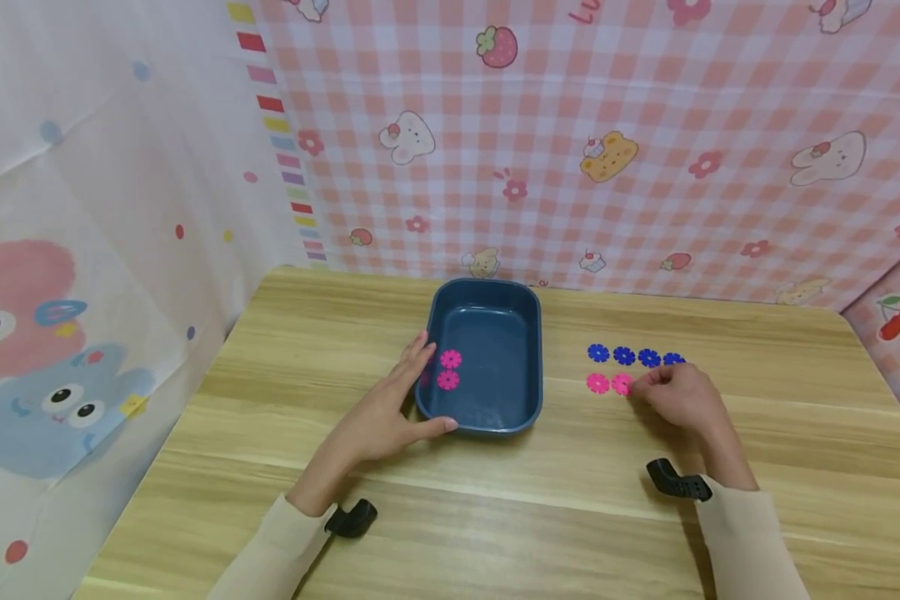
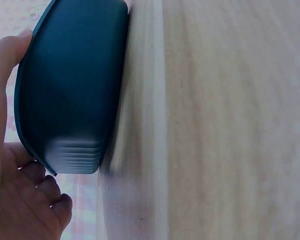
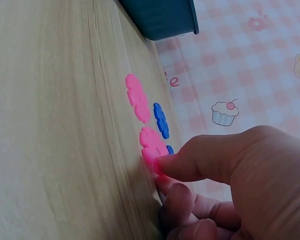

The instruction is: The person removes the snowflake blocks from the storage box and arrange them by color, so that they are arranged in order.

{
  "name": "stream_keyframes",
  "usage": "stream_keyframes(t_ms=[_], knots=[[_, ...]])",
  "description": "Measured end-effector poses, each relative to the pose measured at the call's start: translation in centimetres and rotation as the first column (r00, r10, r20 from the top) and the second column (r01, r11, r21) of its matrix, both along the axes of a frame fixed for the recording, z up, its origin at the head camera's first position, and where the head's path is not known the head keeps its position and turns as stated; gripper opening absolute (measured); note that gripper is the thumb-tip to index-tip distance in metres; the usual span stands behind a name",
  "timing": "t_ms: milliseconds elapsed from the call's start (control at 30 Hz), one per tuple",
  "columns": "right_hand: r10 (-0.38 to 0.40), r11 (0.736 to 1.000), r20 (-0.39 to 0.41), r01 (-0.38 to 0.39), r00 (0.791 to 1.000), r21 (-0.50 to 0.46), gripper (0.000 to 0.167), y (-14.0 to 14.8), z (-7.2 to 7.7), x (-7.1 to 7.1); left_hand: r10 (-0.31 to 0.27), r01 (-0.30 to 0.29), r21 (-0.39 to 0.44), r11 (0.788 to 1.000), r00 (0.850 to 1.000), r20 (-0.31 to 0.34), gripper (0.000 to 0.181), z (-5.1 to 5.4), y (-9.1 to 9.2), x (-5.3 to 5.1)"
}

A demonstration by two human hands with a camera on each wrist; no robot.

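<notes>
A dark blue rectangular tray [image 1: 537, 367] stands on the table, two pink flower-shaped plastic discs [image 1: 448, 380] lying inside near its left side. My left hand [image 1: 381, 414] holds the tray's near left corner, thumb on the near rim and fingers along the left rim. To the right of the tray, my right hand [image 1: 686, 396] pinches the edge of a pink disc [image 3: 151, 145] with thumb and forefinger. Beside it lies another pink disc [image 1: 597, 383]. Just behind them runs a row of several blue discs [image 1: 624, 356], the rightmost partly covered by the right hand.
The wooden table [image 1: 495, 517] meets a pink checked cloth [image 1: 457, 200] at its back edge. A white patterned cloth [image 1: 120, 208] hangs on the left. Each wrist wears a black camera mount [image 1: 354, 518].
</notes>
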State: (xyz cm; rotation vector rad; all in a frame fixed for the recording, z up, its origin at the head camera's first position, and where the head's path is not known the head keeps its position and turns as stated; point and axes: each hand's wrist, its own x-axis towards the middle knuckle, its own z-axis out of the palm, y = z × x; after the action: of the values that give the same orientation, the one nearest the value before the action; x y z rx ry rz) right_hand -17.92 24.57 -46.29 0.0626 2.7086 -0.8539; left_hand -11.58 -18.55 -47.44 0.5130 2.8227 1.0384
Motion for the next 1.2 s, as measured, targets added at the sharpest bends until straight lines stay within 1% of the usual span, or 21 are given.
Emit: stream_keyframes(t_ms=[167,300,367,467,567,667,733,833,900,1067,1200], knots=[[-0.057,0.998,0.049,0.058,0.997,-0.014,0.035,-0.1,0.1,0.1,0.004,-0.004,0.005,1.000,1.000,0.010,0.114,0.1,0.1,0.0],[-0.115,0.992,0.091,0.118,0.989,-0.034,0.032,-0.2,0.2,0.2,0.012,-0.012,0.005,1.000,1.000,0.020,0.115,0.1,0.1,0.1],[-0.132,0.990,0.103,0.136,0.986,-0.041,0.031,-0.2,0.1,0.3,0.012,-0.012,0.005,1.000,1.000,0.023,0.116,0.1,0.1,0.1],[-0.122,0.991,0.093,0.127,0.988,-0.051,0.030,0.0,0.0,0.2,0.016,-0.016,0.005,1.000,1.000,0.024,0.116,0.1,0.1,0.1],[-0.105,0.986,0.105,0.118,0.989,-0.120,0.033,0.5,-0.1,0.0,0.018,-0.018,0.005,1.000,1.000,0.024,0.115,0.1,0.1,0.1],[-0.092,0.973,0.133,0.117,0.987,-0.201,0.038,1.2,-0.1,-0.1,0.016,-0.016,0.005,1.000,1.000,0.019,0.115,0.1,0.1,0.1],[-0.080,0.966,0.147,0.113,0.986,-0.234,0.042,1.5,-0.1,-0.2,0.015,-0.015,0.005,1.000,1.000,0.015,0.115,0.1,0.1,0.1],[-0.052,0.965,0.138,0.086,0.989,-0.249,0.047,1.6,0.2,-0.2,0.015,-0.015,0.004,1.000,1.000,0.015,0.115,0.1,0.1,0.1],[-0.035,0.959,0.120,0.067,0.992,-0.275,0.048,1.4,0.4,-0.1,0.017,-0.017,0.006,1.000,1.000,0.017,0.115,0.1,0.0,0.1],[-0.012,0.927,0.057,0.033,0.998,-0.373,0.047,0.1,1.0,0.2,0.015,-0.015,0.002,1.000,1.000,0.016,0.115,0.1,0.1,0.1],[0.011,0.920,-0.005,-0.012,1.000,-0.391,0.044,-1.2,1.4,0.5,0.010,-0.010,0.001,1.000,1.000,0.013,0.115,0.1,0.1,0.1]])
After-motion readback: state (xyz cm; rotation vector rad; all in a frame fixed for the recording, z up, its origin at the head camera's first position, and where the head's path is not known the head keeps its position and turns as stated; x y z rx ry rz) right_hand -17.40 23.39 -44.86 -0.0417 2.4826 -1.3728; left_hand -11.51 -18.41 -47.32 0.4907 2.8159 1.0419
